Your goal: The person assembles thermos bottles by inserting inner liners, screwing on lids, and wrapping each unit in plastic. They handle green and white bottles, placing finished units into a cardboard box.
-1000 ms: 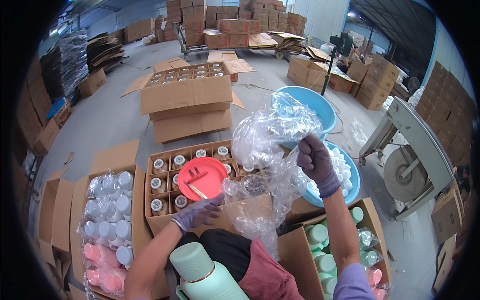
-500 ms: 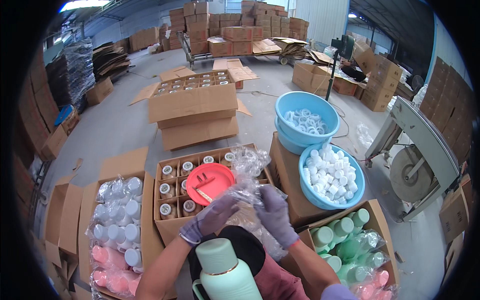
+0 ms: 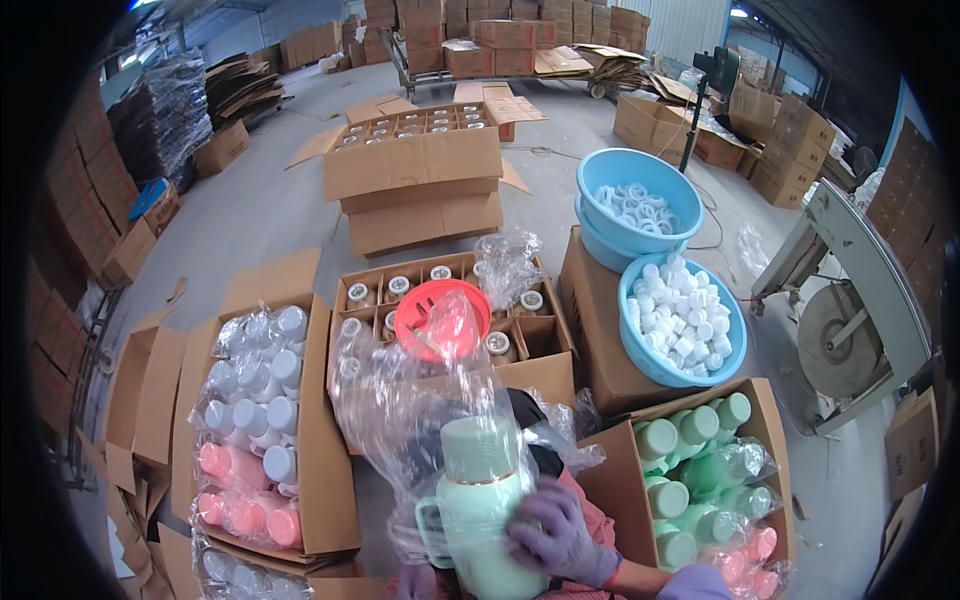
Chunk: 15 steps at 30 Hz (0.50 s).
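Note:
A pale green vacuum flask (image 3: 485,520) with a cup lid and a side handle stands slightly tilted in front of me. My right hand (image 3: 562,537), in a purple glove, is closed round the flask's right side near its lower part. A clear plastic bag (image 3: 400,420), smeared by motion, spreads over the flask's lid and left side; I cannot tell whether it encloses the flask. My left hand (image 3: 415,580), also gloved, shows only partly low beside the flask, its fingers hidden behind film. Beyond the bag, a red plate (image 3: 412,312) holding small dark red pieces rests on a divided carton (image 3: 545,375).
Left is a carton (image 3: 330,430) of bagged white and pink flasks; right, another (image 3: 620,490) with green and pink ones. Blue basins hold white caps (image 3: 685,325) and rings (image 3: 635,208). A farther carton (image 3: 415,170) and a grey machine (image 3: 860,300) stand beyond.
Both hands have come down from the plate to the flask, the right one now gripping it. The crumpled bag has opened out over the flask. The view has shifted slightly.

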Each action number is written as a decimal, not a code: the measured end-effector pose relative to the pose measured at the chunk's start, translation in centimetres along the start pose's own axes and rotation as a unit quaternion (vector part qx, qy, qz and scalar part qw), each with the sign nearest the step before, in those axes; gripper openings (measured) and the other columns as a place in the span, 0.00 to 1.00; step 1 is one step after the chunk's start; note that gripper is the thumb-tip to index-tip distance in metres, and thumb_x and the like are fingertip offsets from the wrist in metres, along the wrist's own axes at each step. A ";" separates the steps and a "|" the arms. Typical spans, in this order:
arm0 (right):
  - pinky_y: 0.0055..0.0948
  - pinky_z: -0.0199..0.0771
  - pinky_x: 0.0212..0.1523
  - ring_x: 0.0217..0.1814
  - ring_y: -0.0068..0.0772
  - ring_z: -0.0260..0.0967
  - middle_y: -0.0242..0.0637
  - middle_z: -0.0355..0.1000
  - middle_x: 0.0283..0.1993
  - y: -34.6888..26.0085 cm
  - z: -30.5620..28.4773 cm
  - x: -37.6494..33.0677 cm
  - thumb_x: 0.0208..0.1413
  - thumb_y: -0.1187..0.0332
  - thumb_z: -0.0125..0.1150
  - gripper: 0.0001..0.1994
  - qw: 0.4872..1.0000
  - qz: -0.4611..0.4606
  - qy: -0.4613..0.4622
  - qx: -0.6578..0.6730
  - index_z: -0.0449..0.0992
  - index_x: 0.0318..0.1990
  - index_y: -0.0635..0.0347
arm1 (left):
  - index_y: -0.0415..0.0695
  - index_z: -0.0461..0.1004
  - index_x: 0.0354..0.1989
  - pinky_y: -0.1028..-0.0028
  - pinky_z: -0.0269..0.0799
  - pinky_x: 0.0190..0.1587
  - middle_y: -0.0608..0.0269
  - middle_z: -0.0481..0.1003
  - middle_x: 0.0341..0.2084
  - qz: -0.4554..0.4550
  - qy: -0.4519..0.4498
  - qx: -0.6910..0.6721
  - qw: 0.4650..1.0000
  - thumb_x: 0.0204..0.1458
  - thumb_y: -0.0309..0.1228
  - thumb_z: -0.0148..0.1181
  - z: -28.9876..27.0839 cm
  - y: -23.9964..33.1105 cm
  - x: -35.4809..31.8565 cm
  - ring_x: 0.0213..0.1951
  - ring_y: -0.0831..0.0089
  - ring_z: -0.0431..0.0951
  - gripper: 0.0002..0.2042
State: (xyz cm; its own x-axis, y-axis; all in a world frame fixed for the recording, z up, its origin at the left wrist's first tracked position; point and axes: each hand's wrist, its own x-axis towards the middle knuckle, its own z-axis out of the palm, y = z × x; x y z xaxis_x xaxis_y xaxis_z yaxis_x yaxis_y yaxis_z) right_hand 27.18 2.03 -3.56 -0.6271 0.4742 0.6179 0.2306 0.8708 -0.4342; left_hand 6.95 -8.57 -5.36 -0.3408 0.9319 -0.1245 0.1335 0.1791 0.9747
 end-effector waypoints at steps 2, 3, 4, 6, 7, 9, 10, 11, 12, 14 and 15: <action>0.45 0.70 0.53 0.49 0.41 0.67 0.35 0.69 0.43 -0.9 -0.7 -3.6 0.47 0.64 0.69 0.13 0.999 0.015 -0.025 0.032 0.75 0.39 0.53 | 0.38 0.67 0.61 0.63 0.71 0.53 0.53 0.73 0.54 -0.015 0.006 -0.005 1.000 0.66 0.40 0.48 -1.0 -0.5 0.4 0.49 0.62 0.75 0.22; 0.43 0.70 0.51 0.48 0.40 0.68 0.34 0.70 0.43 -1.5 -0.6 -5.5 0.49 0.64 0.69 0.12 0.995 0.007 -0.078 0.059 0.75 0.38 0.53 | 0.39 0.67 0.61 0.63 0.72 0.52 0.53 0.74 0.54 -0.028 0.028 -0.012 0.999 0.66 0.41 0.48 -2.4 -1.4 0.2 0.48 0.61 0.76 0.22; 0.41 0.70 0.48 0.47 0.40 0.69 0.34 0.70 0.42 -1.8 -1.3 -7.0 0.50 0.63 0.69 0.11 0.990 0.013 -0.115 0.078 0.75 0.38 0.53 | 0.39 0.67 0.62 0.62 0.73 0.51 0.54 0.74 0.53 -0.037 0.033 -0.009 0.999 0.66 0.42 0.48 -3.6 -1.4 0.8 0.47 0.61 0.77 0.22; 0.39 0.70 0.47 0.46 0.39 0.70 0.34 0.71 0.42 -1.7 -2.4 -6.5 0.52 0.63 0.68 0.10 0.977 -0.004 -0.139 0.159 0.75 0.37 0.54 | 0.40 0.67 0.62 0.62 0.75 0.49 0.54 0.75 0.53 -0.070 0.102 -0.043 0.991 0.66 0.43 0.48 -8.0 -4.3 0.2 0.45 0.60 0.78 0.23; 0.38 0.70 0.46 0.45 0.39 0.70 0.34 0.71 0.42 -1.3 -3.1 -5.9 0.53 0.62 0.68 0.10 0.969 -0.013 -0.145 0.197 0.75 0.37 0.55 | 0.41 0.67 0.62 0.62 0.76 0.48 0.55 0.76 0.52 -0.067 0.134 -0.072 0.986 0.66 0.44 0.48 -9.4 -5.0 0.4 0.44 0.60 0.79 0.23; 0.38 0.71 0.48 0.47 0.43 0.71 0.39 0.73 0.44 1.2 -4.1 -5.7 0.54 0.65 0.66 0.10 0.928 0.066 -0.226 0.289 0.76 0.40 0.57 | 0.42 0.66 0.63 0.61 0.78 0.46 0.55 0.76 0.51 -0.023 0.174 -0.172 0.969 0.66 0.46 0.48 -9.0 -4.8 1.6 0.42 0.59 0.80 0.24; 0.38 0.72 0.49 0.47 0.44 0.72 0.41 0.73 0.45 2.5 -4.4 -5.2 0.54 0.67 0.65 0.10 0.942 0.144 -0.155 0.261 0.76 0.42 0.58 | 0.42 0.66 0.63 0.61 0.79 0.45 0.55 0.77 0.51 -0.009 0.181 -0.221 0.958 0.66 0.47 0.48 -7.0 -2.3 2.7 0.41 0.59 0.81 0.24; 0.38 0.72 0.49 0.47 0.45 0.72 0.43 0.74 0.45 3.9 -4.3 -4.6 0.53 0.69 0.64 0.11 0.953 0.208 -0.075 0.206 0.77 0.44 0.59 | 0.44 0.69 0.62 0.62 0.79 0.42 0.53 0.80 0.44 -0.016 0.205 -0.278 0.938 0.67 0.52 0.41 -3.3 0.4 3.1 0.39 0.60 0.81 0.27; 0.39 0.73 0.49 0.47 0.46 0.72 0.45 0.74 0.46 5.5 -3.9 -3.9 0.53 0.70 0.63 0.12 0.963 0.237 0.000 0.127 0.77 0.46 0.60 | 0.40 0.68 0.61 0.64 0.75 0.47 0.53 0.77 0.47 -0.022 0.137 -0.213 0.967 0.65 0.46 0.45 -2.3 1.2 2.9 0.44 0.63 0.78 0.24; 0.40 0.71 0.51 0.50 0.48 0.71 0.49 0.72 0.49 8.0 -2.4 -2.8 0.54 0.66 0.64 0.21 0.978 0.206 0.016 0.030 0.71 0.56 0.60 | 0.34 0.68 0.59 0.68 0.66 0.58 0.53 0.73 0.53 -0.028 0.008 -0.092 0.995 0.63 0.33 0.53 -1.2 1.7 2.6 0.53 0.67 0.73 0.20; 0.41 0.71 0.52 0.51 0.48 0.70 0.50 0.71 0.50 9.5 -1.7 -3.0 0.55 0.65 0.64 0.23 0.978 0.202 -0.015 0.040 0.69 0.58 0.60 | 0.34 0.68 0.59 0.71 0.69 0.54 0.55 0.75 0.50 -0.043 0.026 0.037 0.998 0.62 0.33 0.55 -1.0 -0.5 1.3 0.50 0.70 0.74 0.21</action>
State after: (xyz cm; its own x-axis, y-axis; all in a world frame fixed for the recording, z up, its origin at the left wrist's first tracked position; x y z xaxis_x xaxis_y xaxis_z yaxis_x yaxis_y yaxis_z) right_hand 32.48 9.10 -8.44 -0.5177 0.7733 0.3661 0.4067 0.5989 -0.6899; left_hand 5.51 -7.75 -5.81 -0.4016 0.8947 -0.1957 0.1694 0.2826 0.9442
